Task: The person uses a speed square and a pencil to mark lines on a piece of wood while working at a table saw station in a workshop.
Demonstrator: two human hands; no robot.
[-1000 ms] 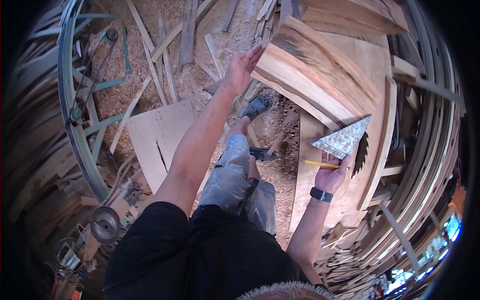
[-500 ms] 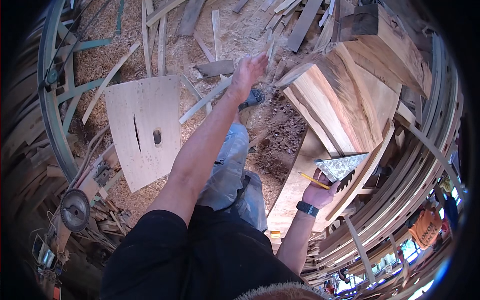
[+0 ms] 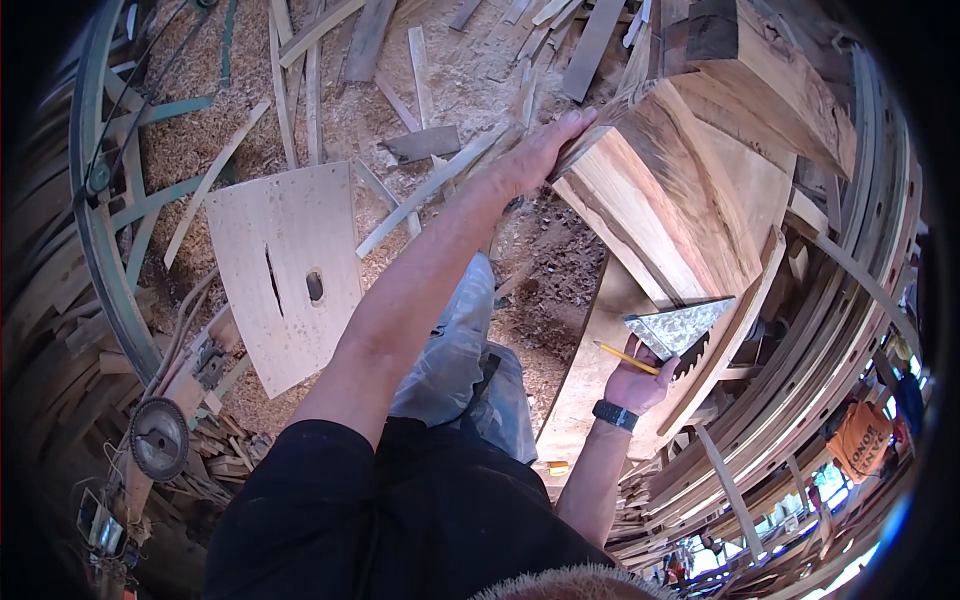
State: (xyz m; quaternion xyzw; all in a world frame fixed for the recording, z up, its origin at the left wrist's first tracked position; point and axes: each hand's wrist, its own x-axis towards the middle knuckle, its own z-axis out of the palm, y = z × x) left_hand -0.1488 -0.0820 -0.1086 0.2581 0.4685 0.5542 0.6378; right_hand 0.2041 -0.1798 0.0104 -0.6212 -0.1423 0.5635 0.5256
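Note:
A thick wooden block [image 3: 660, 210] with strong brown grain rests on a pale board [image 3: 585, 375] to my right. My left hand [image 3: 545, 155] lies along the block's far left end, fingers stretched out and touching it. Near the block's close end, my right hand [image 3: 640, 385] is closed on a triangular metal square [image 3: 680, 325], whose edge meets the block. A yellow pencil [image 3: 628, 358] is also held in that hand, its tip pointing left. Part of a toothed dark edge [image 3: 692, 358] shows beside the square.
Another large timber block [image 3: 785, 90] stands beyond. At left are a slotted panel [image 3: 290, 275], a round toothed blade [image 3: 159, 439] and a green metal frame [image 3: 100, 245]. Wood offcuts [image 3: 425, 143] and sawdust cover the floor. A small yellow item [image 3: 558, 468] lies near my right forearm.
My left hand has come down and to the right, from the air above the floor onto the block's far end. The right hand stays with the square and pencil.

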